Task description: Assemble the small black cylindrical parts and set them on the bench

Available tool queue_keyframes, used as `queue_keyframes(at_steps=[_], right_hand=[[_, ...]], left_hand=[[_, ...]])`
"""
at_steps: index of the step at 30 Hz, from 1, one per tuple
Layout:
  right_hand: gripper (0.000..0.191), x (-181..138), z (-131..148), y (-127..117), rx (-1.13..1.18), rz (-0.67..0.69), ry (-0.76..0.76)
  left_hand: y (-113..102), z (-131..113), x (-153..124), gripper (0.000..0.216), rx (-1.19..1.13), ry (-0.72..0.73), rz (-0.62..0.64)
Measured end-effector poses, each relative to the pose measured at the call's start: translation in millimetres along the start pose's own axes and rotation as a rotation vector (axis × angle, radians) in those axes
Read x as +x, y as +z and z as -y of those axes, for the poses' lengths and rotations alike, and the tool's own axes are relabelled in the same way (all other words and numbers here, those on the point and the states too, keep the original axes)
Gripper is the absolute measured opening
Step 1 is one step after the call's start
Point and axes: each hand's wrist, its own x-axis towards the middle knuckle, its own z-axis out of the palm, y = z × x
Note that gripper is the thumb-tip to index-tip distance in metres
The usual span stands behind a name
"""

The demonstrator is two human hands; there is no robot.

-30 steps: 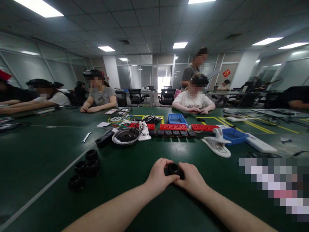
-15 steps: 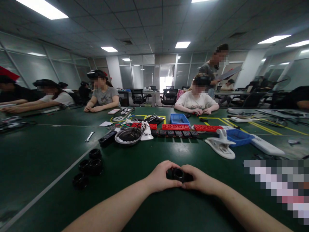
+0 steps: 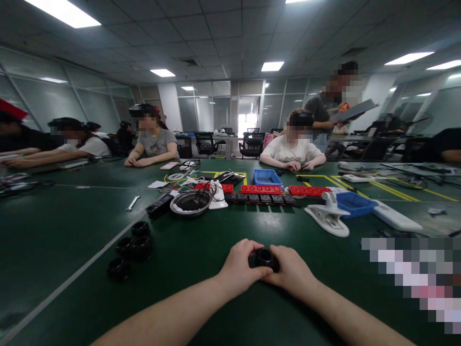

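Between my two hands, low over the green table (image 3: pixel 187 288), is a black ring-shaped part (image 3: pixel 265 257) with a round opening facing up. My left hand (image 3: pixel 239 264) curls around its left side, thumb and fingers closed against it. My right hand (image 3: pixel 293 269) grips the right side, and both thumbs meet at the near edge. My palms and fingers hide much of the part's sides. Off to the left, several similar black round parts (image 3: pixel 141 247) stand in a loose cluster, apart from my hands.
A metal bowl (image 3: pixel 190 203) with black cable, a white clip base (image 3: pixel 328 216) and a blue tray (image 3: pixel 355 205) lie beyond my hands. Red socket strips (image 3: pixel 261 189) run across the table. A wrench (image 3: pixel 133 203) lies left. Other people sit around; one person (image 3: pixel 322 108) stands holding a folder.
My right hand has shifted its grip, closing more tightly around the black part's right side. The standing person in the background has moved to the right with the folder.
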Motion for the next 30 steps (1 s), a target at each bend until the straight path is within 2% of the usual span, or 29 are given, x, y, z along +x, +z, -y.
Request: queue_keyframes(at_steps=[2,4,9,13,18,22,25,27,30], right_hand=[[0.036,-2,2,-1,-0.055,-0.035,-0.011],[0.041,-3,1,-6,0.032,-0.002,-0.051],[0.052,-2,-8,-22,0.508,0.297,-0.133],[0.043,1,-13,-27,0.591,0.394,-0.104],[0.039,2,-14,-15,0.466,0.284,-0.074],[0.03,-2,-2,-4,0.19,0.094,-0.004],[0.029,-5,6,-2,0.002,0.006,0.028],[0.036,-6,7,-6,-0.001,0.008,-0.016],[0.047,-5,2,-16,0.192,0.115,-0.135]], left_hand=[[-2,0,1,0.037,-0.001,0.005,0.014],[-5,-1,3,0.037,-0.009,0.027,0.068],[-13,1,6,0.043,-0.046,0.146,0.221],[-15,1,6,0.046,-0.059,0.162,0.232],[-12,-1,4,0.041,-0.076,0.108,0.202],[-3,-3,0,0.04,-0.049,0.0,0.07],[1,-4,-2,0.04,0.006,-0.038,-0.016],[-1,-3,-1,0.038,0.022,-0.014,-0.005],[-8,0,4,0.037,-0.028,0.057,0.114]])
